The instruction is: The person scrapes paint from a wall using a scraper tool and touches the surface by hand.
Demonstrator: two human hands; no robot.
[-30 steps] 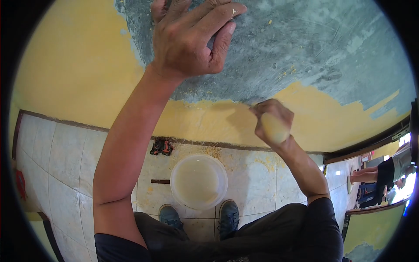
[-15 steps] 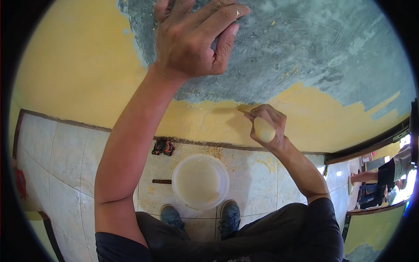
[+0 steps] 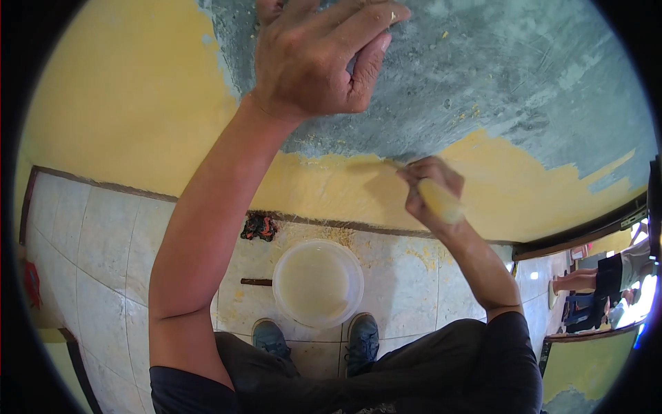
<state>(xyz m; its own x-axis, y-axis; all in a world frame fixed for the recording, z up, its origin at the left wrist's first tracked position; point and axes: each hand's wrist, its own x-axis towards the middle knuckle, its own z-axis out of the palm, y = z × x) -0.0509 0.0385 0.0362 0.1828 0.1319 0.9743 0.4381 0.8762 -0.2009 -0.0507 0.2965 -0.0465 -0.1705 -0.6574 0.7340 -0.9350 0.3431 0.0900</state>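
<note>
My right hand [image 3: 433, 186] is wrapped round the pale yellow handle of a scraper [image 3: 442, 201]. Its thin blade points left and meets the wall near the edge between yellow paint [image 3: 324, 186] and the bare grey surface [image 3: 476, 76]. Motion slightly blurs this hand. Higher up, my left hand [image 3: 321, 58] rests against the grey part of the wall, its fingers apart and partly bent, with nothing seen in it. The upper fingertips are cut off by the frame edge.
A round translucent tub [image 3: 318, 283] with whitish contents stands on the tiled floor before my shoes. Beside it are a dark flat stick [image 3: 256, 281] and a crumpled black-and-red item [image 3: 259, 227]. Yellow flakes [image 3: 422, 257] lie about. At far right, another person's legs [image 3: 578, 280] show through an opening.
The scraper in my right hand has moved left and then back right along the paint edge, its handle tilting. My left hand appears slightly farther right in the view, still on the wall.
</note>
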